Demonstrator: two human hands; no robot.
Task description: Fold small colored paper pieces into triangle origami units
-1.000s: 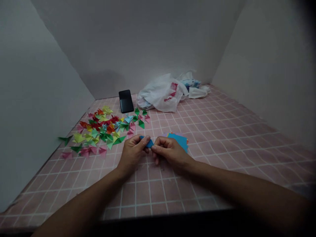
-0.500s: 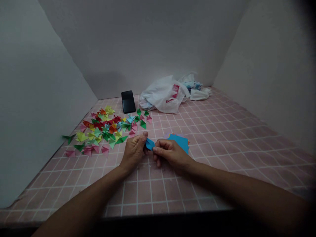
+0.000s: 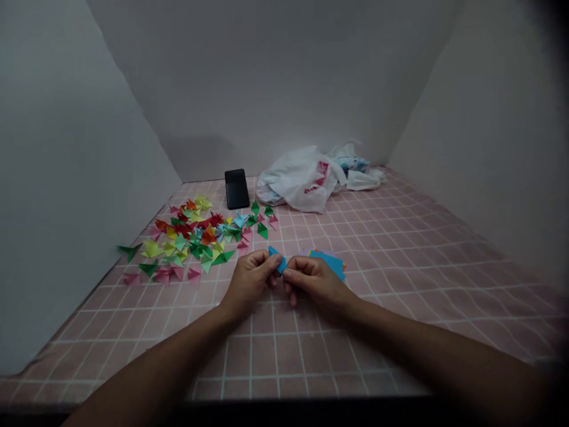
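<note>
Between my two hands is a small piece of folded blue paper (image 3: 278, 261), narrow and pointed at its upper left end. My left hand (image 3: 254, 277) pinches it with the thumb lying across its face. The fingertips of my right hand (image 3: 312, 281) grip its lower right end. Just behind my right hand lies a stack of square paper sheets (image 3: 331, 263), blue on top, with purple and orange edges showing beneath. To the left of my hands many folded paper cranes (image 3: 207, 236) in red, green, yellow, pink and light blue are spread over the cloth.
A black phone (image 3: 237, 189) lies at the back, beyond the paper pieces. Right of it sits a crumpled white plastic bag (image 3: 302, 178) with red print, and more wrapping (image 3: 365, 179) beside that. Pale walls enclose the pink checked tablecloth (image 3: 418, 255) at the left, back and right.
My left thumb has moved down onto the blue paper, which now shows a narrower, more upright shape. The whole view has shifted slightly, so everything sits a little lower and further right.
</note>
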